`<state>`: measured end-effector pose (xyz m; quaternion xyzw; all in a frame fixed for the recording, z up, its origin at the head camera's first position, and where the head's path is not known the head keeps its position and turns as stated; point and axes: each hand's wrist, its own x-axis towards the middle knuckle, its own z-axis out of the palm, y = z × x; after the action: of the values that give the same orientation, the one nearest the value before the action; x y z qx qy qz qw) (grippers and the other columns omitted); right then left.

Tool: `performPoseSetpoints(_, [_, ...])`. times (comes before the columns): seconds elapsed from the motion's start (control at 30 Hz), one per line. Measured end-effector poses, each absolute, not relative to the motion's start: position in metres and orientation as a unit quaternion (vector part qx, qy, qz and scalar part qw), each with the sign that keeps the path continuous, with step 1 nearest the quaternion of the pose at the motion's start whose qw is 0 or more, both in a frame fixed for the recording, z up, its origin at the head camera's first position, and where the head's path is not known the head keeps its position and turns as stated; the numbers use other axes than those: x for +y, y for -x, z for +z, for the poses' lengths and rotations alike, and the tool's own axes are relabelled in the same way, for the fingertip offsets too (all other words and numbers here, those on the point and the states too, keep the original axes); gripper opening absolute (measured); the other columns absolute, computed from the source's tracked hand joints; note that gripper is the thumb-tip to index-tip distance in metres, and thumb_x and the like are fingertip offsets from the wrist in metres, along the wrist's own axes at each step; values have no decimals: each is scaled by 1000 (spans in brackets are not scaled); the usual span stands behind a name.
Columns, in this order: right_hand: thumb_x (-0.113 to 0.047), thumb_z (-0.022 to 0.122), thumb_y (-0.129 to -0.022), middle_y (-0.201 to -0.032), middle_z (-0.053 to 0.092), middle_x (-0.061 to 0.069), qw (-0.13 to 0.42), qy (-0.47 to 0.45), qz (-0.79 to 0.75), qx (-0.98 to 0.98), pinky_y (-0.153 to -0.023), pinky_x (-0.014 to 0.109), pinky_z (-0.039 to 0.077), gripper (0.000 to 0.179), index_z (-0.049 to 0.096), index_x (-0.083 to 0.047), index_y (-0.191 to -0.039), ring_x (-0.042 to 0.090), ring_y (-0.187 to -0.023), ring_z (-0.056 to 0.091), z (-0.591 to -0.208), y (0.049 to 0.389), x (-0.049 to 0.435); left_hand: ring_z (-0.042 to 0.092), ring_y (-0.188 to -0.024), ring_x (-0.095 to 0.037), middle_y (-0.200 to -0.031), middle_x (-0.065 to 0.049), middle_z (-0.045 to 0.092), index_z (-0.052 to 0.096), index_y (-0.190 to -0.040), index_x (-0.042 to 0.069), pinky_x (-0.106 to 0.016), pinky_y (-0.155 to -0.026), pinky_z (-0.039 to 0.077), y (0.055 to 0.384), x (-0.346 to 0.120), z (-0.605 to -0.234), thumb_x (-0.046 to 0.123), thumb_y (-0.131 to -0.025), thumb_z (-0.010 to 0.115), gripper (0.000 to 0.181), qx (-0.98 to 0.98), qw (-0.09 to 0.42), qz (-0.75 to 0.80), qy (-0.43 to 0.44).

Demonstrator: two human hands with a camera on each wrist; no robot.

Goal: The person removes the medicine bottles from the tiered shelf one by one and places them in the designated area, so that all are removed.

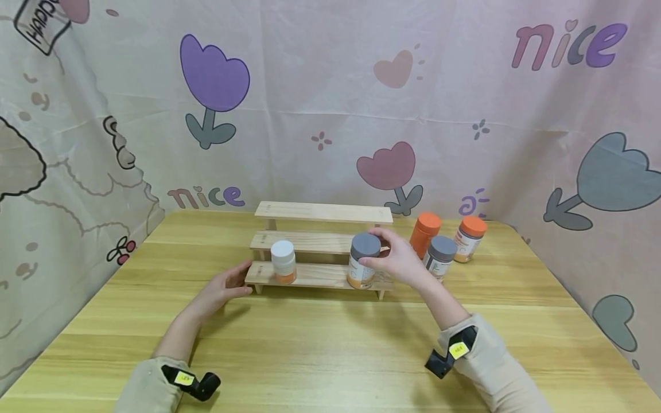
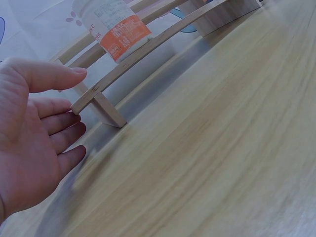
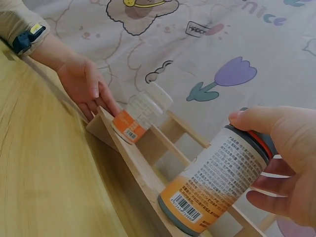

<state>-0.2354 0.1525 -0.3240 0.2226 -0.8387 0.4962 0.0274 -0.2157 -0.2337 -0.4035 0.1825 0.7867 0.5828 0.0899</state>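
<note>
Nearest of all are the left sleeve [image 1: 147, 387] and right sleeve [image 1: 508, 370], over the near side of the bench [image 1: 320, 350]. From the right one extends the right hand [image 1: 400, 261], its thumb on the near side and its fingers behind, clamped round the top of a grey-lidded jar [image 1: 360, 274]. That jar is at the front edge of the bottom step [image 1: 320, 275] of a wooden rack [image 1: 322, 211], toward the step's right end; whether its base bears fully on the wood cannot be told. Its long axis runs upright, and it lies just to the left of the right palm, so the placement seems to turn on how that base meets the front edge.

Well apart from this jar, the left hand [image 1: 222, 292] is at the step's left end, thumb and fingers spread apart, holding nothing; whether a fingertip touches the wood is unclear. Closer to it, a white-lidded bottle [image 1: 283, 265] stands upright on the same step. Toward the bench's far right corner, behind the right hand, stand a tall orange bottle [image 1: 425, 232], a second grey-lidded jar [image 1: 440, 252] and an orange-lidded jar [image 1: 469, 240].
</note>
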Motion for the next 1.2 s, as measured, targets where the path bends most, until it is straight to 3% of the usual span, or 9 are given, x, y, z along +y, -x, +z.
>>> performPoseSetpoints(0.27, [-17, 78, -74, -110, 59, 11, 43, -214, 486, -846, -77, 34, 53, 56, 53, -5, -123, 27, -93, 60, -319, 232, 159, 21, -131, -48, -145, -34, 15, 11, -143, -12, -55, -104, 20, 215, -234, -403, 8, -90, 55, 71, 789, 88, 579, -186])
performPoseSetpoints(0.5, [-22, 76, -77, -111, 59, 12, 49, -195, 484, -851, -73, 34, 53, 57, 52, -6, -126, 27, -92, 61, -310, 228, 174, 18, -132, -47, -146, -33, 13, 11, -142, -13, -45, -105, 23, 217, -235, -404, 7, -90, 54, 71, 786, 90, 581, -193])
performPoseSetpoints(0.67, [-22, 74, -79, -111, 58, 13, 63, -183, 474, -859, -73, 34, 51, 56, 51, -6, -127, 25, -91, 60, -300, 225, 187, 19, -131, -48, -146, -34, 14, 12, -142, -13, -52, -104, 20, 218, -235, -406, 7, -89, 55, 71, 785, 87, 583, -188])
performPoseSetpoints(0.83, [-21, 73, -80, -111, 57, 14, 77, -162, 472, -863, -75, 34, 50, 55, 50, -6, -128, 26, -93, 58, -294, 223, 203, 22, -130, -48, -145, -34, 16, 13, -142, -13, -52, -103, 23, 216, -234, -406, 9, -89, 56, 72, 792, 85, 576, -187])
performPoseSetpoints(0.93, [-21, 73, -80, -110, 57, 15, 86, -146, 472, -865, -75, 34, 50, 55, 50, -6, -127, 26, -93, 58, -292, 222, 211, 22, -130, -48, -145, -35, 16, 12, -142, -14, -44, -104, 28, 216, -235, -405, 9, -90, 55, 72, 793, 86, 573, -189])
performPoseSetpoints(1.1, [-22, 72, -81, -109, 57, 14, 107, -131, 466, -868, -75, 28, 49, 52, 51, -5, -125, 23, -90, 58, -288, 219, 226, 21, -131, -48, -145, -34, 16, 12, -142, -13, -17, -95, 33, 216, -235, -406, 9, -89, 56, 72, 786, 89, 583, -188])
performPoseSetpoints(1.2, [-20, 72, -81, -109, 56, 13, 120, -127, 471, -865, -73, 24, 50, 50, 50, -4, -124, 19, -88, 58, -284, 216, 235, 20, -131, -48, -145, -34, 16, 12, -142, -13, -11, -91, 32, 216, -235, -405, 9, -89, 56, 72, 783, 89, 586, -189])
